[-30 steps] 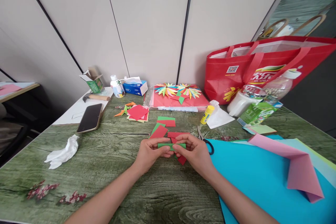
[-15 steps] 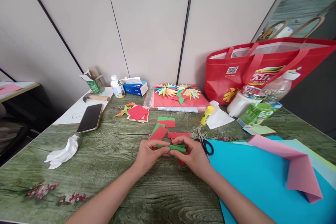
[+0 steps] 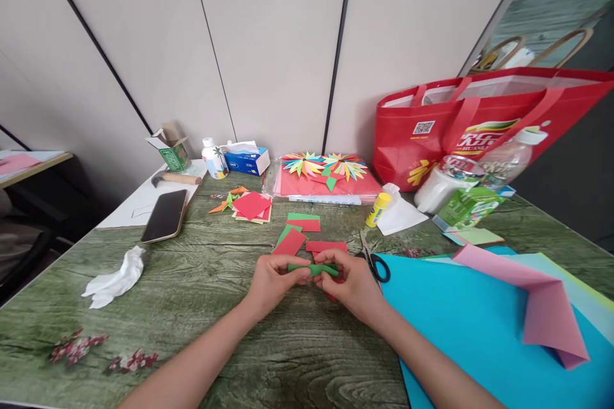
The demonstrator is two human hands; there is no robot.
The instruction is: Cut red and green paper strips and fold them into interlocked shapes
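A narrow folded piece of green paper [image 3: 315, 270] is pinched between both hands, just above the table. My left hand [image 3: 275, 278] grips its left part between thumb and fingers. On its right part, my right hand [image 3: 354, 281] is closed, thumb bent in against the paper. Behind the hands lie red paper pieces [image 3: 290, 243] and a red-and-green pair of strips [image 3: 304, 224]. Another red strip [image 3: 327, 246] sits close to my right fingers, and more red paper is partly hidden under that hand. Black-handled scissors [image 3: 374, 259] rest right beside it.
Blue paper sheets [image 3: 446, 319] with a folded pink strip [image 3: 551, 307] cover the right side. A glue stick [image 3: 378, 209] stands near a red bag [image 3: 432, 134]. At left are a phone [image 3: 165, 216], a crumpled tissue [image 3: 115, 276] and a hammer [image 3: 175, 177]. Folded paper stars [image 3: 303, 165] lie behind.
My right thumb has bent and shifted slightly on the green paper, which looks pressed narrower at its right end. My left hand has barely moved.
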